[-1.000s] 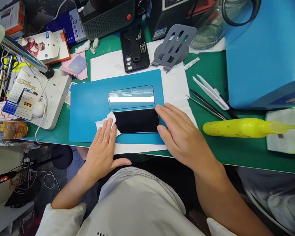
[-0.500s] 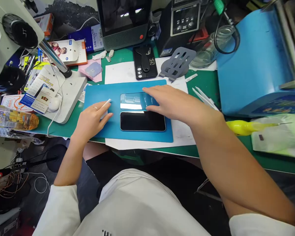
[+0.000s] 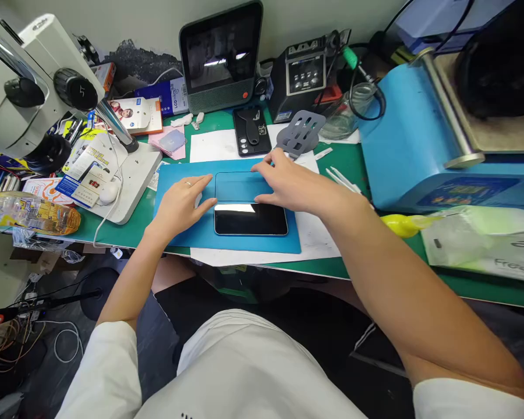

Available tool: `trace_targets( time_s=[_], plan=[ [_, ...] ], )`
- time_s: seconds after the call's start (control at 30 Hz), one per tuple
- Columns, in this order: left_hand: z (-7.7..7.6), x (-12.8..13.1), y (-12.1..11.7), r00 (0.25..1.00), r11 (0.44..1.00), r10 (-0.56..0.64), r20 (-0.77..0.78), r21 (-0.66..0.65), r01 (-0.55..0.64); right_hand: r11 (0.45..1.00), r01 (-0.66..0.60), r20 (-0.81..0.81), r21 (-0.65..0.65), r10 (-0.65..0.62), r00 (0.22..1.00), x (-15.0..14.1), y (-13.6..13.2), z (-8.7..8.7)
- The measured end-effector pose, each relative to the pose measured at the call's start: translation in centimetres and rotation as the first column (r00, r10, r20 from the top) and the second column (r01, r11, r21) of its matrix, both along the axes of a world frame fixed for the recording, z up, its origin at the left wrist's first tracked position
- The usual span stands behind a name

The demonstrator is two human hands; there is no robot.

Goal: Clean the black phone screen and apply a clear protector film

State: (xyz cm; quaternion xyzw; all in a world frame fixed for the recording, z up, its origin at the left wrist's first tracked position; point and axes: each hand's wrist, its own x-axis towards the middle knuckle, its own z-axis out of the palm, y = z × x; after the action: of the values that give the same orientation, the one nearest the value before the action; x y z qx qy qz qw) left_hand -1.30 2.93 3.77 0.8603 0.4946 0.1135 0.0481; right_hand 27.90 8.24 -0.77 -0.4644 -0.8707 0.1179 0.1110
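Note:
A phone [image 3: 250, 219] with a dark screen lies flat on a blue mat [image 3: 179, 237]. Just behind it on the mat lies a clear screen protector [image 3: 238, 186]. My left hand [image 3: 179, 205] is at the protector's left end, index finger at the far corner and thumb at the near corner. A scrap of white wipe shows under its fingers. My right hand [image 3: 290, 183] spans the protector's right end the same way, thumb close to the phone's top edge. Both hands grip the protector by its ends.
A microscope [image 3: 48, 75] on a white base [image 3: 128, 174] stands at the left, with boxes and a plastic bottle [image 3: 30, 212] around it. Behind the mat are a black phone back [image 3: 251, 131], a grey stand [image 3: 300, 132], a small monitor [image 3: 220, 55] and a soldering station [image 3: 303, 75]. On the right are tweezers [image 3: 343, 177], a blue roll [image 3: 410, 139] and a yellow bottle [image 3: 402, 224].
My right hand left the phone and went to the protector's right end. My left hand stopped wiping the phone and moved to the protector's left end. The camera tilted up.

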Motion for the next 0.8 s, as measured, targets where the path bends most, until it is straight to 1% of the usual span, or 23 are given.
trace_targets(
  time_s=[0.13,0.23,0.37,0.53,0.6,0.7,0.8],
  plan=[
    [0.5,2.1,1.7,0.988,0.997,-0.077,-0.134,-0.037,0.072,0.995,-0.064,-0.004,0.08,0.064,0.998,-0.4,-0.8,1.5],
    [0.6,2.5,2.3,0.983,0.998,-0.061,-0.174,-0.039,0.055,0.985,-0.126,0.012,0.117,0.125,0.992,-0.7,-0.5,2.5],
    [0.5,2.2,2.6,0.987,0.998,-0.049,-0.152,-0.053,0.041,0.973,-0.173,0.079,0.15,0.163,0.983,-1.3,0.1,3.2],
    [0.3,2.0,2.9,0.989,0.994,-0.085,-0.123,-0.084,0.075,0.953,-0.193,0.239,0.235,0.136,0.962,-2.3,0.1,3.9],
    [0.1,1.9,3.1,0.991,0.994,-0.082,-0.107,-0.075,0.074,0.944,-0.203,0.26,0.26,0.134,0.956,-2.4,-0.2,4.6],
    [-0.2,1.4,3.1,0.995,0.996,-0.083,-0.06,-0.018,0.082,0.943,-0.203,0.192,0.262,0.155,0.969,-2.1,-0.9,5.3],
    [-0.6,0.7,2.5,0.992,0.992,-0.118,0.035,0.05,0.116,0.946,-0.188,0.045,0.263,0.183,0.982,-1.3,-2.4,5.1]
  ],
)
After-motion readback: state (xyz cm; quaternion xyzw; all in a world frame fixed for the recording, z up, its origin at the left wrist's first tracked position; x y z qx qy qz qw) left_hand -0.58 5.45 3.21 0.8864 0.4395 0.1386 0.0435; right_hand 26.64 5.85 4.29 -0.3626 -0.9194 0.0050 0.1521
